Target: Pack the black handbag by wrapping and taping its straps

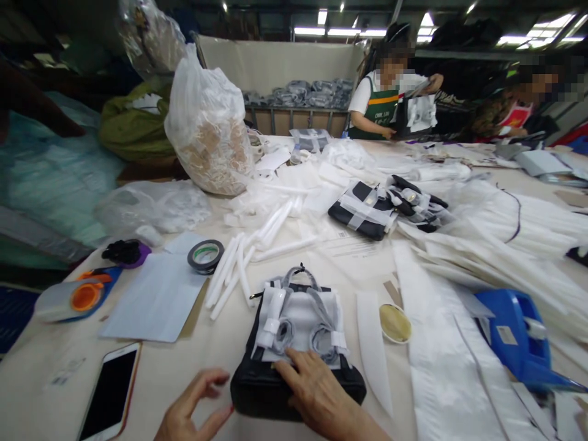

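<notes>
At the near edge of the desk point(193, 361), a small black bag point(257, 392) lies flat, its handles toward the far side and its front and straps covered in white foam wrap point(301, 318). The right hand point(316, 392) rests flat on the bag's lower front, fingers spread, gripping nothing. The left hand point(193, 410) hovers open and empty just beside the bag's left corner. Step, as judged: pressing the wrap down. Further handling calls for a steadied bag, since the wrap looks loose. A phone point(110, 392) lies to the left.
</notes>
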`<state>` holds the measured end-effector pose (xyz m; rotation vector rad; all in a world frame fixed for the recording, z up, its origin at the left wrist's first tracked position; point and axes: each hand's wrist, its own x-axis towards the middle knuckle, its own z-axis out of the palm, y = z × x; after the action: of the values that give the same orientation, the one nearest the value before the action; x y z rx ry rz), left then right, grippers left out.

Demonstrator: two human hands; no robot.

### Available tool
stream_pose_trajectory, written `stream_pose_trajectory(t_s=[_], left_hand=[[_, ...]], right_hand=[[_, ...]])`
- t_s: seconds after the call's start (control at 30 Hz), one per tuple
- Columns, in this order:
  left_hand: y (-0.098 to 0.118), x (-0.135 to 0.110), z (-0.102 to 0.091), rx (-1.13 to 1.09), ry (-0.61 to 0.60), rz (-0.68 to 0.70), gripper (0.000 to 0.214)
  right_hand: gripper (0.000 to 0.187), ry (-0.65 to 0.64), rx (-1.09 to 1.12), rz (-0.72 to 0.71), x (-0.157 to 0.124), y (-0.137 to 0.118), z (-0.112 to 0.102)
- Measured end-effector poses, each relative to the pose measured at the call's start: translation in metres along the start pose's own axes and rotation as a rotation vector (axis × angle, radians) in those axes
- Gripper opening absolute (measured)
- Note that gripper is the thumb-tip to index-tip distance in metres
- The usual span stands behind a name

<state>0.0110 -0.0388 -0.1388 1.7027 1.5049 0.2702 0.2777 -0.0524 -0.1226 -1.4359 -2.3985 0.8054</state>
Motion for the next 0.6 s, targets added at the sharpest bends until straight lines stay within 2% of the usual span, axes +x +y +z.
stream_pose_trajectory(t_s=[0.07,0.13,0.23,0.27,0.33,0.43,0.5,0.6], left_hand=[[0.007,0.020,-0.009,-0.002,0.022,0.104,0.070],[0.014,0.039,-0.010,-0.010,-0.123,0.190,0.087],[0.017,0.056,-0.001,-0.063,-0.297,0.237,0.092],[0.015,0.058,0.003,-0.088,-0.309,0.245,0.090],[0.008,0.060,0.011,-0.128,-0.302,0.249,0.088],[-0.009,0.059,0.022,-0.134,-0.253,0.253,0.085],[-0.022,0.060,0.029,-0.132,-0.206,0.273,0.085],[-0.039,0.064,0.037,-0.168,-0.212,0.284,0.084]], right_hand=[[0.067,0.095,0.077,0.010,-0.020,0.008,-0.003],[0.067,0.236,0.158,0.106,-0.046,0.021,-0.004],[0.070,0.484,0.364,0.447,-0.081,0.043,0.004],[0.073,0.515,0.463,0.546,-0.089,0.049,0.009],[0.077,0.519,0.664,0.649,-0.096,0.056,0.018],[0.074,0.503,0.878,0.643,-0.090,0.057,0.030],[0.073,0.536,0.942,0.637,-0.084,0.056,0.035],[0.075,0.591,0.993,0.651,-0.079,0.053,0.036]])
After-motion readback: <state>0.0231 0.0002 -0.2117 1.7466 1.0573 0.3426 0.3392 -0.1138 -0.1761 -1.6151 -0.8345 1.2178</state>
